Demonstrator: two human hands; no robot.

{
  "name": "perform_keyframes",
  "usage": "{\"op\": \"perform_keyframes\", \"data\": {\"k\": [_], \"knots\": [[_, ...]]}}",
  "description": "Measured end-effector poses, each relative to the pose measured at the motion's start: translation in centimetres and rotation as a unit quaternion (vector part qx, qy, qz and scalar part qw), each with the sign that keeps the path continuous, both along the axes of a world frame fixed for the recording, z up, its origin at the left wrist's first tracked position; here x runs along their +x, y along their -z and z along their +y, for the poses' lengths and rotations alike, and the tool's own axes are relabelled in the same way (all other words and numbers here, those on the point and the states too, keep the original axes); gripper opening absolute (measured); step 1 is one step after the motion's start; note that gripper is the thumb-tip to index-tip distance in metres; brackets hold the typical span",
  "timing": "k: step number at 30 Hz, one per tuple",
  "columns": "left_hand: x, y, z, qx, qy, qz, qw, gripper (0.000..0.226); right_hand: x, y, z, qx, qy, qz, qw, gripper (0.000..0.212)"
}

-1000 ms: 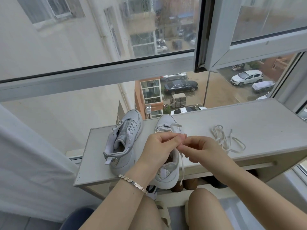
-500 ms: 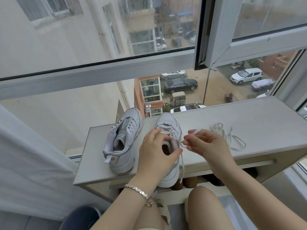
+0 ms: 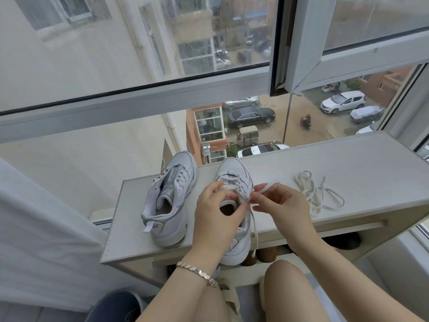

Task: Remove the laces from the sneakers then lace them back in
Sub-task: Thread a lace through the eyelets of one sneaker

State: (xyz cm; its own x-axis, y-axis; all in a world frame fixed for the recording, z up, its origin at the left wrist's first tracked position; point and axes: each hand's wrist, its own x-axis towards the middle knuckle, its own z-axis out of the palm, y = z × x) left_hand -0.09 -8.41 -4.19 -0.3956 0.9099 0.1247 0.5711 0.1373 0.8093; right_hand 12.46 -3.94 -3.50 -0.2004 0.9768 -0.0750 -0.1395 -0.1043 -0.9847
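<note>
While my left hand [image 3: 217, 214] grips the laced sneaker [image 3: 233, 170] at its collar, my right hand [image 3: 281, 205] pinches its lace [image 3: 254, 228]; loose lace [image 3: 311, 194] at 3 o'clock.

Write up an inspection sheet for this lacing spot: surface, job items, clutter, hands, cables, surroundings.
Surface: grey shelf under the window, its top bare to the right.
Job's things: left sneaker shows no lace. Right sneaker is partly laced, with its heel past the front edge. Its lace hangs down the side. Spare lace lies loose to the right.
Clutter: nothing seen on top; dark shoes are stored below.
Hands: left hand grips the right sneaker's collar. Right hand pinches the lace end in its fingers.
Cables: nothing seen.
Surroundings: window frame, white curtain at left, parked cars outside.
</note>
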Motion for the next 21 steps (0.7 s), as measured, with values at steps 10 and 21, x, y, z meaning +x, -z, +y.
{"op": "perform_keyframes", "data": {"k": [10, 21], "knots": [[-0.3, 0.5, 0.5, 0.029, 0.028, 0.09, 0.995, 0.023, -1.2, 0.4, 0.4, 0.036, 0.022, 0.003, 0.999, 0.018], [-0.2, 0.2, 0.1, -0.009, 0.01, 0.001, 1.0, 0.012, -1.0, 1.2, 0.5, 0.006, 0.034, 0.01, 0.999, 0.017]]}}
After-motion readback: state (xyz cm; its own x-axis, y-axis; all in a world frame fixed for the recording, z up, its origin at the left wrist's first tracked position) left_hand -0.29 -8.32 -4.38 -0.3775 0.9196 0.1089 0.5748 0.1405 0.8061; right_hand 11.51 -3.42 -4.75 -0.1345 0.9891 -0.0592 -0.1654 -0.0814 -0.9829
